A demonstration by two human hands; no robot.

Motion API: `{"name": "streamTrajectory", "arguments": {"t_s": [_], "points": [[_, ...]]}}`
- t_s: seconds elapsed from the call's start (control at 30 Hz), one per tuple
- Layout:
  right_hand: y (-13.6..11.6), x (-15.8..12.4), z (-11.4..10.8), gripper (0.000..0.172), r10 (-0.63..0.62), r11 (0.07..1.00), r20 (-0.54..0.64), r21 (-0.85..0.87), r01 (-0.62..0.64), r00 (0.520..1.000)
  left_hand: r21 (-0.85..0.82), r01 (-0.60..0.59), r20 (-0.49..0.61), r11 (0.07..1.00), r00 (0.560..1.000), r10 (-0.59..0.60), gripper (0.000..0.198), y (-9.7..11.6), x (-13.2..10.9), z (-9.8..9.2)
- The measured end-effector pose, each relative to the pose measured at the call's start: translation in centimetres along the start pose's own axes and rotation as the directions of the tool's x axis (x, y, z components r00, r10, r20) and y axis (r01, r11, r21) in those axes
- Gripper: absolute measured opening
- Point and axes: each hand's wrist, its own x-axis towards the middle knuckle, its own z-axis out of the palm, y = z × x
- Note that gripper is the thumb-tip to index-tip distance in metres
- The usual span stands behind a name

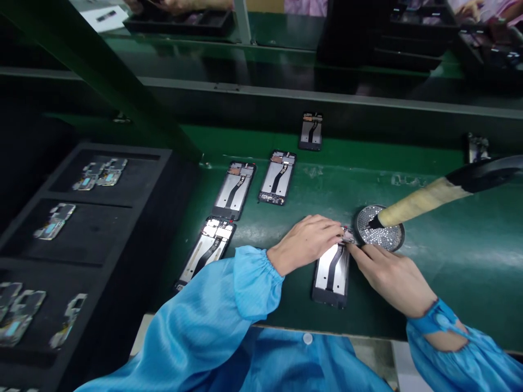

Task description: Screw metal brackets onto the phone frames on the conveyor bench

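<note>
An opened phone frame [332,272] with a silver inside and a black ribbon cable lies on the green bench. At its far end sits a small circuit board [348,236], mostly covered by fingers. My left hand [308,239] reaches in from the left, its fingers closed together on that board. From the right, my right hand [390,275] pinches the board's near edge with thumb and forefinger. Just beyond my right hand stands a round metal dish [382,238] of shiny beads, with the tip of a tool with a tape-wrapped handle [423,202] in it.
Several phone frames, such as one nearby [278,178], lie to the left and back. A black divided tray [157,179] holding circuit boards [56,220] stands at left. A green post [134,103] slants overhead. Across the bench, other people's hands [469,10] show.
</note>
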Motion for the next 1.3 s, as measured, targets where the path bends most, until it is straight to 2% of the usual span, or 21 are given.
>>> {"name": "streamTrajectory", "arguments": {"t_s": [0.17,0.4,0.6,0.7,0.9,1.0,1.07,1.23,1.3], "points": [[0.1,-0.9,0.8,0.025,0.036,0.999,-0.071,-0.003,-0.037,0.997,-0.030,-0.002,-0.016,1.000,1.000,0.001,0.023,-0.2,0.1,0.2],[0.0,-0.9,1.9,0.025,0.093,0.995,-0.124,0.056,-0.087,0.988,-0.114,-0.021,-0.034,0.993,0.999,0.017,0.021,-0.6,0.2,0.2],[0.2,-1.4,2.4,0.016,0.077,0.995,-0.191,0.080,-0.062,0.979,-0.098,0.002,-0.023,0.995,1.000,-0.004,0.023,-0.5,0.1,0.3],[-0.2,-1.4,2.4,0.014,0.117,0.990,-0.237,0.105,-0.094,0.964,-0.093,0.007,-0.020,0.996,1.000,-0.009,0.024,-0.4,0.1,0.3],[-1.6,-1.9,2.8,0.009,0.265,0.939,-0.190,0.273,-0.209,0.945,-0.084,0.004,-0.039,0.996,0.999,-0.008,0.023,-0.5,-0.3,0.6],[-1.9,-2.2,2.5,0.008,0.300,0.908,-0.155,0.349,-0.232,0.941,-0.064,0.007,-0.032,0.998,0.999,-0.009,0.024,-0.6,-0.5,0.7],[-2.2,-2.0,2.2,0.009,0.311,0.907,-0.169,0.348,-0.239,0.935,-0.057,0.006,-0.028,0.998,1.000,-0.007,0.024,-0.6,-0.6,0.8],[-3.8,-0.6,1.9,0.026,0.274,0.944,-0.223,0.249,-0.217,0.935,-0.083,0.013,-0.025,0.996,1.000,-0.016,0.025,-0.6,-0.4,0.6],[-4.4,-0.1,2.2,0.030,0.315,0.937,-0.206,0.222,-0.269,0.926,-0.088,0.017,-0.027,0.996,0.999,-0.020,0.024,-0.6,-0.3,0.5]]}}
